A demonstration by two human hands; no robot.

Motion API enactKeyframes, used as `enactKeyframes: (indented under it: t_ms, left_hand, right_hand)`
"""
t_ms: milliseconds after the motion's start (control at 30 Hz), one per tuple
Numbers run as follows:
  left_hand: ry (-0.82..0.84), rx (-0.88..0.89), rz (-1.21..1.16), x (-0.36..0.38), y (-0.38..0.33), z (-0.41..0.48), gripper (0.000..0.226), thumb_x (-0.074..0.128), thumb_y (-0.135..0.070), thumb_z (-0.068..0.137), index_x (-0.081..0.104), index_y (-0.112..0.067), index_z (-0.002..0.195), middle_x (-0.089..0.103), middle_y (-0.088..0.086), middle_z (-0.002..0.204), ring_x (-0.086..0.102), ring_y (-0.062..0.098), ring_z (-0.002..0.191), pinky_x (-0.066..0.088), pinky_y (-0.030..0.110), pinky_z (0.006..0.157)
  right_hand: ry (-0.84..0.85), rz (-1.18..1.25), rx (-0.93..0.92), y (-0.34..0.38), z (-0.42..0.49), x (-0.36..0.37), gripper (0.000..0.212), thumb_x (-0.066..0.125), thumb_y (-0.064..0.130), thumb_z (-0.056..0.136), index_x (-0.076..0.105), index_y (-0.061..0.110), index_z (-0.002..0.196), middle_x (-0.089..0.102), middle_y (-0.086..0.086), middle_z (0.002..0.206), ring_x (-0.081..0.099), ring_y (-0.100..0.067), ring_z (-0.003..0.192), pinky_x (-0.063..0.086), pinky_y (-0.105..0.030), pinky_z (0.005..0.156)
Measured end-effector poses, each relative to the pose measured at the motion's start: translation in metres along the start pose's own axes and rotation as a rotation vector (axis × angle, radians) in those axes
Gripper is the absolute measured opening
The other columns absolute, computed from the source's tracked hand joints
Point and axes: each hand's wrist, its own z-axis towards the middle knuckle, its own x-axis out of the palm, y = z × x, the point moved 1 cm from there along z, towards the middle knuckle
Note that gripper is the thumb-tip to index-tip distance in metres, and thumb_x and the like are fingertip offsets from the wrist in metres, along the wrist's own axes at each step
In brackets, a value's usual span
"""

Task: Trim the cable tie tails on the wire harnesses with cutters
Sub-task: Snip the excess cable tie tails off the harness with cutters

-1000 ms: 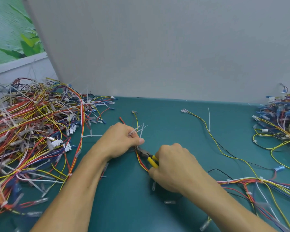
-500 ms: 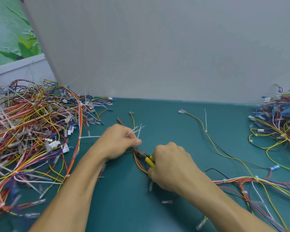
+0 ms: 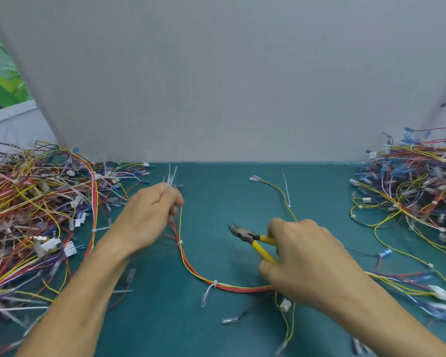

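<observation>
Pinching harness [image 3: 215, 282] end plus bunch of white tie tails [image 3: 171, 176] in clenched left hand [image 3: 150, 215] fingers, toward bench [image 3: 216, 197] back edge. Grasping yellow-handled cutters [image 3: 245, 234] in right hand [image 3: 301, 256] fingers, clear of harness curving across bench middle.

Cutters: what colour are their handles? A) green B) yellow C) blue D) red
B: the cutters gripped by the right hand have yellow handles, while the left hand holds white tie tails.
</observation>
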Motion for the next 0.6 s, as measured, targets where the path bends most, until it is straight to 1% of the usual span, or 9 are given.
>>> enactKeyframes:
  t_ms: [33,100,200,267,333,400,467,533,600]
  left_hand:
    - [0.022,0.005,-0.043,0.001,-0.007,-0.001,0.031,0.042,-0.014,0.098,0.063,-0.017,0.076,0.055,-0.009,0.056,0.050,0.013,0.053,0.037,0.028,0.055]
    - [0.086,-0.001,-0.147,0.011,-0.022,-0.002,0.029,0.039,-0.007,0.098,0.063,-0.015,0.082,0.047,-0.010,0.052,0.042,0.012,0.049,0.031,0.025,0.049]
    - [0.160,-0.080,-0.340,0.040,-0.041,0.002,0.029,0.039,0.003,0.089,0.064,-0.011,0.082,0.032,-0.006,0.050,0.024,0.013,0.046,0.017,0.025,0.047]
    - [0.187,-0.100,-0.350,0.062,-0.053,0.007,0.023,0.047,-0.002,0.084,0.067,-0.014,0.079,0.032,-0.009,0.046,0.023,0.010,0.043,0.018,0.022,0.045]
    - [0.186,-0.097,-0.329,0.081,-0.061,0.011,0.011,0.061,-0.013,0.074,0.070,-0.019,0.075,0.036,-0.011,0.044,0.027,0.009,0.041,0.022,0.021,0.045]
    - [0.171,-0.109,-0.335,0.095,-0.061,0.015,0.009,0.067,-0.012,0.073,0.071,-0.020,0.075,0.039,-0.006,0.049,0.030,0.010,0.041,0.025,0.021,0.046]
    - [0.141,-0.135,-0.343,0.106,-0.056,0.017,0.014,0.067,-0.008,0.078,0.071,-0.021,0.077,0.039,-0.005,0.050,0.032,0.009,0.041,0.026,0.022,0.048]
    - [0.114,-0.175,-0.366,0.113,-0.049,0.015,0.014,0.068,-0.007,0.078,0.072,-0.021,0.078,0.039,-0.010,0.046,0.033,0.008,0.042,0.026,0.022,0.048]
    - [0.107,-0.220,-0.400,0.118,-0.042,0.010,0.013,0.069,-0.006,0.078,0.072,-0.019,0.079,0.037,-0.012,0.043,0.033,0.009,0.042,0.026,0.022,0.045]
  right_hand:
    - [-0.008,-0.023,0.038,-0.014,-0.004,-0.003,0.023,0.052,0.042,0.076,0.044,0.022,0.084,0.049,0.004,0.076,0.048,-0.025,0.069,0.030,-0.030,0.049]
    - [-0.030,-0.092,0.120,-0.043,-0.009,-0.008,0.027,0.052,0.045,0.075,0.048,0.024,0.091,0.050,0.004,0.077,0.051,-0.027,0.076,0.035,-0.032,0.055]
    - [-0.068,-0.151,0.248,-0.081,-0.006,-0.014,0.028,0.053,0.046,0.074,0.051,0.022,0.089,0.047,0.002,0.075,0.051,-0.028,0.075,0.036,-0.031,0.058]
    - [-0.062,-0.131,0.284,-0.098,0.004,-0.012,0.028,0.055,0.046,0.074,0.052,0.020,0.085,0.050,-0.001,0.076,0.053,-0.029,0.076,0.036,-0.031,0.058]
    - [-0.049,-0.086,0.299,-0.106,0.018,-0.006,0.027,0.058,0.044,0.073,0.052,0.018,0.079,0.053,-0.002,0.076,0.055,-0.029,0.076,0.036,-0.030,0.057]
    - [-0.026,-0.033,0.323,-0.111,0.033,0.000,0.027,0.060,0.041,0.071,0.053,0.016,0.074,0.053,-0.003,0.072,0.055,-0.030,0.075,0.038,-0.030,0.058]
    - [-0.003,0.093,0.357,-0.114,0.049,0.006,0.027,0.061,0.039,0.069,0.057,0.013,0.074,0.055,-0.005,0.070,0.057,-0.030,0.073,0.038,-0.028,0.055]
    - [0.002,0.267,0.398,-0.113,0.062,0.013,0.028,0.061,0.038,0.069,0.062,0.011,0.076,0.059,-0.008,0.071,0.058,-0.028,0.071,0.038,-0.027,0.052]
    - [-0.018,0.355,0.409,-0.108,0.075,0.020,0.027,0.062,0.037,0.070,0.064,0.011,0.078,0.061,-0.008,0.074,0.058,-0.028,0.073,0.039,-0.028,0.054]
